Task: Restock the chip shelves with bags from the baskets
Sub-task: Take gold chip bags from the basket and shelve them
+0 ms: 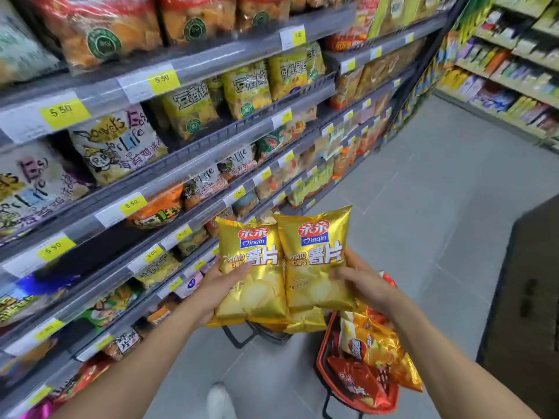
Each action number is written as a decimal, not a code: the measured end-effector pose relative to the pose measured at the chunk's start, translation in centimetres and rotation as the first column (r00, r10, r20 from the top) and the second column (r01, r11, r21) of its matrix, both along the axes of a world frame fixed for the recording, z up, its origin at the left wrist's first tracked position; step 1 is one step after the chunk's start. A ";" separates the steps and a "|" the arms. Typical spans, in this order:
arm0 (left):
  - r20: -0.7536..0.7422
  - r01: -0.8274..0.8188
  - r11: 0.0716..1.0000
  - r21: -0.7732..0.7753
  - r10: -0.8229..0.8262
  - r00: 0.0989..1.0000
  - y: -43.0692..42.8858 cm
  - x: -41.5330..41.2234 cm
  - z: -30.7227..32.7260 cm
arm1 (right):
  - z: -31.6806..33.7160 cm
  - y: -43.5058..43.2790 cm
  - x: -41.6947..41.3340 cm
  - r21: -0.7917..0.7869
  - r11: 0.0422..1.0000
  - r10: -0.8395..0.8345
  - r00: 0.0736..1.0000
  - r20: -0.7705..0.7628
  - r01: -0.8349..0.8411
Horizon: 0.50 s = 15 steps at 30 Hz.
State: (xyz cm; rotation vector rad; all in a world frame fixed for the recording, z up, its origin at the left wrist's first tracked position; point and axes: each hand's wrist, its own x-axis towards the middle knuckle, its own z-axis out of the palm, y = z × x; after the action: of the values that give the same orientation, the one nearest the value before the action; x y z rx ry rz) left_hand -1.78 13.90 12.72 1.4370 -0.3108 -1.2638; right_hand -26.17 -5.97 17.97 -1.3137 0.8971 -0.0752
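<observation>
A single wide-angle head view looks forward and down along a shop aisle. The shelves [230,54] run close on the left, the floor [438,207] stretches ahead, the basket [322,358] lies below.

Floor [423,207]: grey tiles with thin pale joints, matte, evenly lit, no hard shadows.
Far shelving [514,71]: upper right, across the floor; pale tiers packed with small packets in yellow, green, purple and blue, too blurred to read.
Cabinet [529,297]: right edge, dark, boxy, standing on the floor.
</observation>
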 end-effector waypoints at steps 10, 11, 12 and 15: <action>0.118 -0.196 0.975 -0.105 0.208 0.971 5.9 -6.0 9.2 | 9.2 3.3 -1.3 -0.260 0.941 0.226 0.974 0.008 -0.216; 0.135 -0.210 0.970 -0.119 0.225 0.965 6.7 -6.3 9.9 | 10.1 3.7 -1.2 -0.290 0.930 0.240 0.971 0.009 -0.227; 0.148 -0.226 0.965 -0.132 0.245 0.958 7.6 -6.6 10.7 | 11.0 4.3 -1.1 -0.325 0.915 0.259 0.966 0.015 -0.240; 0.172 -0.284 0.942 -0.177 0.314 0.934 10.1 -7.1 13.0 | 13.3 5.9 -0.6 -0.413 0.875 0.288 0.957 0.025 -0.252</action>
State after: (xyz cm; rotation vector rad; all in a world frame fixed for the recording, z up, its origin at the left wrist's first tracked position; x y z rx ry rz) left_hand -8.93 23.97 25.72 1.4213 -0.2990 -0.8343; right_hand -26.77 -0.06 31.24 -1.8027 0.6325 -0.1025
